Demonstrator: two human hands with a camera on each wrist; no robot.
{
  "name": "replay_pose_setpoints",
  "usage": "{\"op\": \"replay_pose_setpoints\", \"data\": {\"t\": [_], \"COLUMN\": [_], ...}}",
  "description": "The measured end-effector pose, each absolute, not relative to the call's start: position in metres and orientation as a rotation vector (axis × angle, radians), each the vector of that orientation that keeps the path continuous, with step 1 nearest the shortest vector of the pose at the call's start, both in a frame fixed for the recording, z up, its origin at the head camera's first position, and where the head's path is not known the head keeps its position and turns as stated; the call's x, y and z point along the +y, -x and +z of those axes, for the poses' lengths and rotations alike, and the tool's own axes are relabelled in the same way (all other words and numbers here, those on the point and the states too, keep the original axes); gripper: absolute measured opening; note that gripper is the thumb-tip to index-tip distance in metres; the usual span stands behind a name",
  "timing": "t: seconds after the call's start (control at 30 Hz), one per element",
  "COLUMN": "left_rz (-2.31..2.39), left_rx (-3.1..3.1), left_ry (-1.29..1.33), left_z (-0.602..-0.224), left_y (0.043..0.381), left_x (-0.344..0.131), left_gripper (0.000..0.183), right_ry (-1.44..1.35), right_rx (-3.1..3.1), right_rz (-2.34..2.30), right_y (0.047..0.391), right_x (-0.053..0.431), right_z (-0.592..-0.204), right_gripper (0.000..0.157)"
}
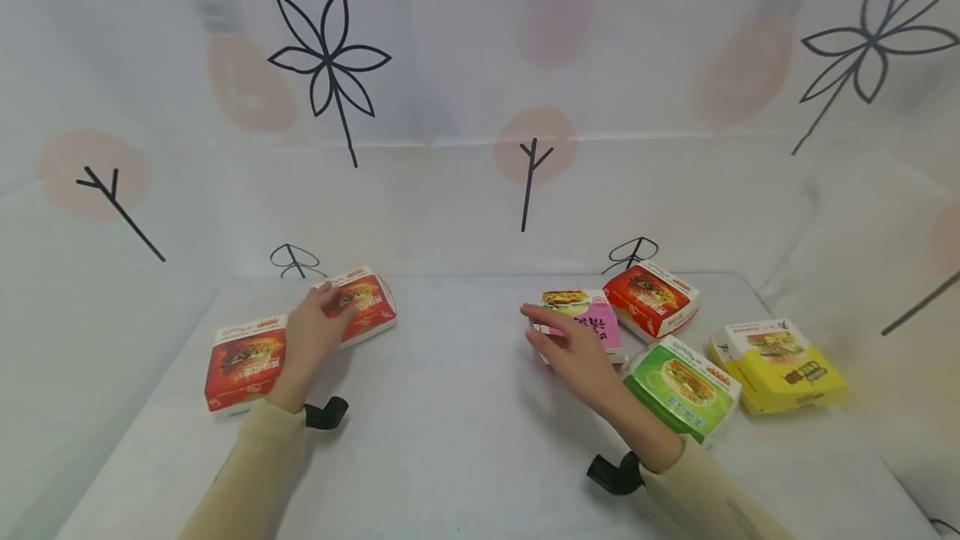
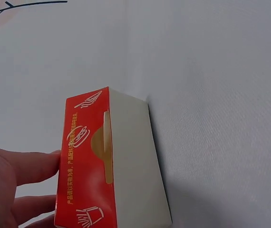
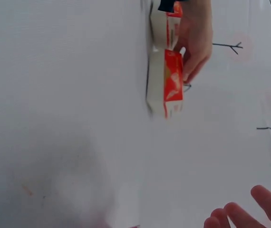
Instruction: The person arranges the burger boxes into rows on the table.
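Note:
My left hand [image 1: 315, 336] reaches over a red burger box [image 1: 363, 302] at the back left and grips its upper part. In the left wrist view the thumb meets the top edge of the box's red side [image 2: 85, 161]; the other fingertips are hidden behind it. Just left of it lies a second red burger box [image 1: 240, 365], partly behind my wrist. My right hand [image 1: 573, 352], fingers spread and slightly bent, hovers by a pink burger box [image 1: 600, 319] and hides part of it. Nothing shows between its fingers.
Behind the pink box at right sits another red burger box [image 1: 652, 298]. A green burger box [image 1: 684, 386] lies near my right forearm, and a yellow burger box [image 1: 783, 365] stands farther right. A patterned white cloth [image 1: 420, 215] hangs behind the white table [image 1: 450, 440].

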State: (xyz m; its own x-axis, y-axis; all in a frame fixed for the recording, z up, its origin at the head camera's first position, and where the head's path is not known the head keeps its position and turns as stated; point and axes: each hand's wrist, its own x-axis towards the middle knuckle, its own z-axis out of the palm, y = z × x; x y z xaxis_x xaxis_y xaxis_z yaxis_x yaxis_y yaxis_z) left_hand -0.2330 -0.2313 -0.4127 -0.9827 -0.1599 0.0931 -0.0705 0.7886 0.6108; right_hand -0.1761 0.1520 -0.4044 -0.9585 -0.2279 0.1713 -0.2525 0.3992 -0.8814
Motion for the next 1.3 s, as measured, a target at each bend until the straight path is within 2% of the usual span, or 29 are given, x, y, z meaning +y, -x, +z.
{"op": "replay_pose_setpoints", "data": {"t": [0.5, 1.3], "left_rz": [-1.01, -0.959], "left_rx": [-2.905, -2.855], "left_ry": [-0.016, 0.204], "left_z": [-0.424, -0.43], "left_y": [0.24, 0.234], "left_x": [-0.214, -0.161], "left_gripper": [0.061, 0.057], "right_ry": [-0.311, -0.23], "right_rx": [-2.589, -2.598], "right_rz": [1.845, 2.077], "right_y": [0.211, 0.262], "right_x": [0.114, 0.043], "right_z": [-0.405, -0.439], "right_gripper": [0.04, 0.048]}}
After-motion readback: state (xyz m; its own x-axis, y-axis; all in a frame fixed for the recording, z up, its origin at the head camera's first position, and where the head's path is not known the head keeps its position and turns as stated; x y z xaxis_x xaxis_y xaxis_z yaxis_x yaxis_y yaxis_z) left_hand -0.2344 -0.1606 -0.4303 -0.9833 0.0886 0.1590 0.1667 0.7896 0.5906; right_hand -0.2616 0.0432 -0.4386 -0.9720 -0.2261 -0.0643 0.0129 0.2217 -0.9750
